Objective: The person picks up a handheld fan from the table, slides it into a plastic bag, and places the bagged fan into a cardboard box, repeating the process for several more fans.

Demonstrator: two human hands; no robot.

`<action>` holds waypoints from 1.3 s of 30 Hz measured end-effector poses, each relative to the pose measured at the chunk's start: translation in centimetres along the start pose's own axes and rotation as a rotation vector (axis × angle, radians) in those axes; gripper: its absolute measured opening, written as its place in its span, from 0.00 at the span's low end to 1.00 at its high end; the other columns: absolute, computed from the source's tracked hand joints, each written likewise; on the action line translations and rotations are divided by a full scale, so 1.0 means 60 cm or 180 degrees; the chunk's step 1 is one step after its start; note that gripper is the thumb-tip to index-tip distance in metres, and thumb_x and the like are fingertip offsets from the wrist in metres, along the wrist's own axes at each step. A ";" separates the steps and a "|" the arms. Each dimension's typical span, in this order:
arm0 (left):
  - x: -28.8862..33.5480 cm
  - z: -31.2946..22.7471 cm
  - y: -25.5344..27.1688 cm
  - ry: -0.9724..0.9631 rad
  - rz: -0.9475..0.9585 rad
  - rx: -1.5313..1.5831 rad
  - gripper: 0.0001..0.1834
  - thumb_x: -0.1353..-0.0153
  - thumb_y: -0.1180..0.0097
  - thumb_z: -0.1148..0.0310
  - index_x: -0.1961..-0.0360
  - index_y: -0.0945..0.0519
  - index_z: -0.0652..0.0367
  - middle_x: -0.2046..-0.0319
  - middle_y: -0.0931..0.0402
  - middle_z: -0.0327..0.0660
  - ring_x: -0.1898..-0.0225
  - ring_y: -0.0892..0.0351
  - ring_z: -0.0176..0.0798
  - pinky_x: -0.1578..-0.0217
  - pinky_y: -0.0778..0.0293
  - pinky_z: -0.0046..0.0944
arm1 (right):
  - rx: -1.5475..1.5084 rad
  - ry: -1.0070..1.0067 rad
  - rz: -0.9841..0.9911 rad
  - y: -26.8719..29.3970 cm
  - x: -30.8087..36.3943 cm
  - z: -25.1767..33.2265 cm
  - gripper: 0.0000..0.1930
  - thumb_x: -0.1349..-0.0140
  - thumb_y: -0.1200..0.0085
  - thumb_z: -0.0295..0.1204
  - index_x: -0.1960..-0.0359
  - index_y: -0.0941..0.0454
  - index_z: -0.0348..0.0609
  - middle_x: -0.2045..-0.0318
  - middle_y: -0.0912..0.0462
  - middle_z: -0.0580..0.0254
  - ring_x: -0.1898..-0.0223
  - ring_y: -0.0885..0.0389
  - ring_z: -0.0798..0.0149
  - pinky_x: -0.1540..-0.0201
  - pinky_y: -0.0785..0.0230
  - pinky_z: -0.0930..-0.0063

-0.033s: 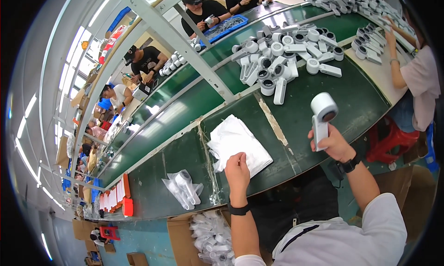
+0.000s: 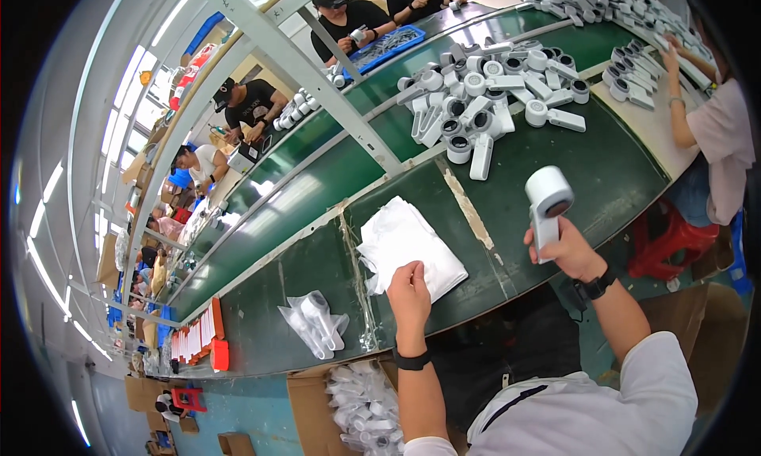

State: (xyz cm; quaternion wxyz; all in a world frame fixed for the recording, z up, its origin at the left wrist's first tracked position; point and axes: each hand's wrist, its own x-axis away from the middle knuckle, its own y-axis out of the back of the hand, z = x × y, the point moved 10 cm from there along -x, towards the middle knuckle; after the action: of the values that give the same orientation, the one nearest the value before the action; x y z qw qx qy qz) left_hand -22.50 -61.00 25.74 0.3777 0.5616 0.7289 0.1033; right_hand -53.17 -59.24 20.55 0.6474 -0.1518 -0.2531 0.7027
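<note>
My right hand (image 2: 572,254) is wrapped round the handle of a white handheld fan (image 2: 547,193), holding it upright above the bench's near edge, its round head on top. Fingers pinched together, my left hand (image 2: 409,299) is over the near part of a stack of thin white plastic bags (image 2: 412,238). Whether a bag's edge is between those fingertips cannot be made out. Left of the stack, a bagged fan (image 2: 319,321) in clear plastic lies on the green bench (image 2: 277,297).
A heap of white fans (image 2: 476,99) lies on the far bench. Below the near edge stands a cardboard box (image 2: 309,404) of bagged fans. A metal frame post (image 2: 349,127) rises beyond the bags. Orange boxes (image 2: 208,337) lie leftward. A co-worker (image 2: 717,127) handles fans at right.
My right hand has lowered the fan slightly, moving it a little left and tilting its head. My left hand has barely shifted, still pinched over the bags.
</note>
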 end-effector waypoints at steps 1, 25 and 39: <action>0.006 0.001 -0.004 0.0006 0.0003 -0.0008 0.10 0.38 0.43 0.68 0.64 0.18 0.65 0.70 0.19 0.49 0.70 0.21 0.42 0.67 0.27 0.36 | 0.0521 -0.0051 -0.0051 -0.012 0.007 -0.016 0.25 0.56 0.40 0.17 0.52 0.32 0.38 0.68 0.22 0.60 0.72 0.21 0.64 0.69 0.26 0.71; 0.072 0.008 -0.028 0.1609 -0.0218 0.3006 0.09 0.32 0.48 0.66 0.63 0.26 0.63 0.80 0.32 0.30 0.80 0.36 0.23 0.80 0.38 0.26 | 0.1633 0.0621 -0.0392 -0.153 -0.031 -0.080 0.18 0.52 0.35 0.25 0.57 0.23 0.35 0.65 0.18 0.64 0.64 0.22 0.73 0.60 0.27 0.75; 0.056 -0.058 -0.027 0.1211 0.0183 0.2449 0.10 0.33 0.46 0.67 0.62 0.23 0.65 0.76 0.28 0.30 0.75 0.33 0.22 0.74 0.36 0.23 | 0.2851 -0.0545 0.1732 -0.162 0.061 -0.032 0.39 0.39 0.44 0.31 0.29 0.51 0.51 0.68 0.18 0.59 0.73 0.21 0.70 0.68 0.28 0.74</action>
State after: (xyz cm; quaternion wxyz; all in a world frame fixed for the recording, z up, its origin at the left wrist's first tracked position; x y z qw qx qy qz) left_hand -26.31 -57.60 25.72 -0.0035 0.6525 0.7550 -0.0639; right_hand -44.48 -54.98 24.77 0.4201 0.1373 0.0685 0.8944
